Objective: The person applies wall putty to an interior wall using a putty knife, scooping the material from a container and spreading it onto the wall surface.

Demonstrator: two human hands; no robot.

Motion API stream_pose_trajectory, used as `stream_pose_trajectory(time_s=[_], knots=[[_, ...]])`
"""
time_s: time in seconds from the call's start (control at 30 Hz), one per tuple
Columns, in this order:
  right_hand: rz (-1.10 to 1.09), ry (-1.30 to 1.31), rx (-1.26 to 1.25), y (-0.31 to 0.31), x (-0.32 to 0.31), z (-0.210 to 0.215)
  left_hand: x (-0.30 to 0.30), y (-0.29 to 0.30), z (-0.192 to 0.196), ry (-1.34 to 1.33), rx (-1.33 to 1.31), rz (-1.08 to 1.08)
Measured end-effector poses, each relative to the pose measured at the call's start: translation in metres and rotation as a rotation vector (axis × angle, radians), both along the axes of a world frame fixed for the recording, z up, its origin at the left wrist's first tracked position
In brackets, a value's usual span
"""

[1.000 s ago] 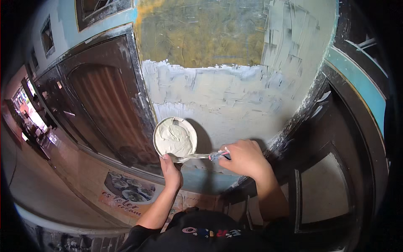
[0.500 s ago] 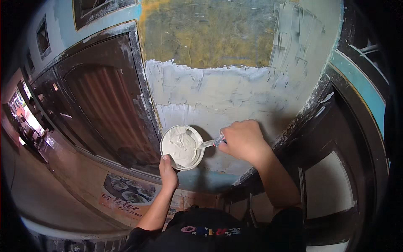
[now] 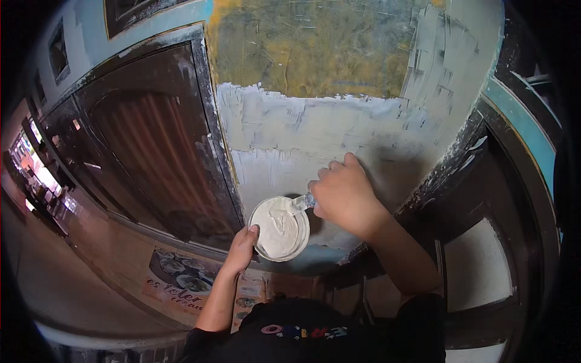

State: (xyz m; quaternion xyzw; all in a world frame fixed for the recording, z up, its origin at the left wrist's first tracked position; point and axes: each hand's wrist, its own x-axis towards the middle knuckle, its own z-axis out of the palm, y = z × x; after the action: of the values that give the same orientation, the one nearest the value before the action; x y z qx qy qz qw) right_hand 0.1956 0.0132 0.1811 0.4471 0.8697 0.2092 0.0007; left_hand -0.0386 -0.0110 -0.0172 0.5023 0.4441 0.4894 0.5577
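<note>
My left hand point(image 3: 242, 245) grips the rim of a round pan point(image 3: 279, 228) filled with white putty, held up in front of the wall. My right hand point(image 3: 342, 193) is closed around the handle of a putty knife point(image 3: 301, 204), whose blade dips into the putty at the pan's right side. Just behind the hands stands a wall point(image 3: 315, 133) whose lower part is freshly coated with pale grey-white putty, while the upper part point(image 3: 315, 48) is bare yellowish-green plaster.
A dark brown wooden door point(image 3: 151, 151) stands left of the wall. Another dark door frame with a pale panel point(image 3: 472, 266) is at the right. A printed poster point(image 3: 181, 281) lies low on the left. A lit corridor point(image 3: 36, 187) recedes far left.
My right hand has risen and moved closer to the pan, bringing the knife from a flat reach across the rim to a steeper dip. The pan has shifted slightly right and down.
</note>
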Motion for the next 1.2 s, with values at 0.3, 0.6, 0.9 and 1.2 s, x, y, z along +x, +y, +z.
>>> stream_pose_trajectory(time_s=[0.3,0.6,0.9,1.2], knots=[[0.245,0.079,0.111,-0.006,-0.006,-0.014,0.002,0.005,-0.003,-0.172,-0.184,-0.065],[0.063,0.693,0.133,-0.004,0.035,-0.09,-0.008,0.013,-0.003,-0.509,-0.248,0.124],[0.104,1.239,-0.284,-0.005,0.039,-0.117,0.005,0.005,0.04,-0.504,-0.189,0.149],[-0.135,1.232,-1.017,-0.008,0.058,-0.102,0.003,0.004,0.023,-0.512,-0.219,0.121]])
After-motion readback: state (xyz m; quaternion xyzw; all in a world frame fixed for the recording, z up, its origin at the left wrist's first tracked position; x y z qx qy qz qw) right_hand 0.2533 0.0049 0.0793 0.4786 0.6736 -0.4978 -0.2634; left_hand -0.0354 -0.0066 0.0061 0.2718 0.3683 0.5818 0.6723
